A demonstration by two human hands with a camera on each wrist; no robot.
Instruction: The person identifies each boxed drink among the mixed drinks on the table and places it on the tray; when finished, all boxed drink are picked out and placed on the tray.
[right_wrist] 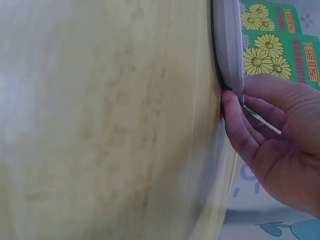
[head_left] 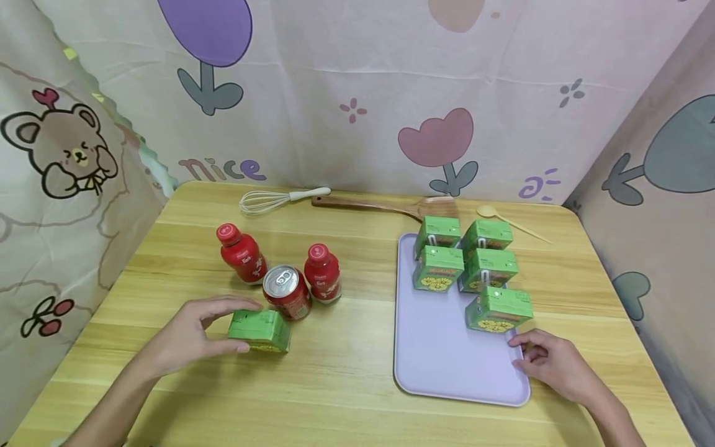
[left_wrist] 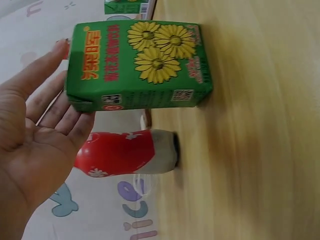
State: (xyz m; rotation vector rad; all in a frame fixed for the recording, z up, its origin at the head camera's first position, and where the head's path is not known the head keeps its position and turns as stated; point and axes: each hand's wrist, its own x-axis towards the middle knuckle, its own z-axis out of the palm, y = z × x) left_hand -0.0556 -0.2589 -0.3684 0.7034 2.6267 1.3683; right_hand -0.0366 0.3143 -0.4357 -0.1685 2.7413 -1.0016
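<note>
My left hand [head_left: 192,329] reaches around a green drink carton [head_left: 259,329] with yellow flowers, thumb at its near side and fingers toward its back. In the left wrist view the thumb [left_wrist: 47,62] is extended beside the top of the carton [left_wrist: 137,65] and does not cover its flowered face. Just behind that carton stand a red can [head_left: 287,295] and two red bottles [head_left: 242,254] [head_left: 324,276]. My right hand [head_left: 553,366] pinches the right rim of a lilac tray [head_left: 436,366]; the thumb and a finger meet at the rim [right_wrist: 235,60] in the right wrist view.
Several matching green cartons [head_left: 438,270] stand on the tray's back half. Along the table's far edge lie a whisk [head_left: 268,200], a wooden spatula [head_left: 436,207] and a small light spoon [head_left: 488,212]. Patterned curtains [head_left: 346,74] enclose the table [head_left: 357,372] at the back and sides.
</note>
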